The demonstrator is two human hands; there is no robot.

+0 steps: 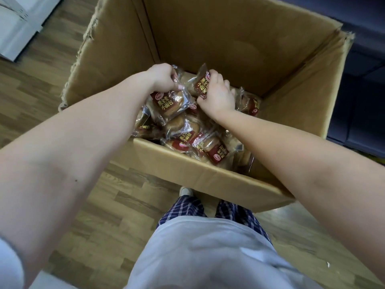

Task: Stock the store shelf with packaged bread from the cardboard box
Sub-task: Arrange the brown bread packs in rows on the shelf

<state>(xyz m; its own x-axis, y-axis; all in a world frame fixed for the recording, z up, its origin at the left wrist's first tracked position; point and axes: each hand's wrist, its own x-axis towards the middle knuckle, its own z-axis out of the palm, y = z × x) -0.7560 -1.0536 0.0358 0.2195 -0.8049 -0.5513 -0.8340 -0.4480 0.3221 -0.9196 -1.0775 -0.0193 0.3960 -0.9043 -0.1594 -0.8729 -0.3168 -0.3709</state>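
**Box.** An open cardboard box (187, 163) stands on a wood-pattern floor (104, 195). Its flaps are raised, and the left flap has a torn, ragged edge. The near wall runs across the middle of the view.

**Contents.** A pile (187, 130) of bread packets covers the box bottom from the near wall toward the far wall. Each packet is clear film over a round brown bun, with a dark red label and yellow lettering. The packets lie loose and overlap at mixed angles. One packet lies apart from the rest, close to the right wall.

**Left hand.** The left hand (163, 78) is inside the box, near the left wall and above the pile. Its fingers are curled and pinch the top edge of the left packet (168, 105). This packet hangs tilted below the fingers with its label facing up.

**Right hand.** The right hand (217, 95) is inside the box, nearer the centre. Its fingers and thumb are clamped round the right packet (201, 83), which stands on end with its crimped edge pointing at the far wall.

**Spacing.** The hands are apart, each on its own packet. The two packets are near each other; whether they touch cannot be told.

**Person.** A pale shirt (208, 247), checked trousers (187, 207) and one shoe (185, 191) show just before the near wall.
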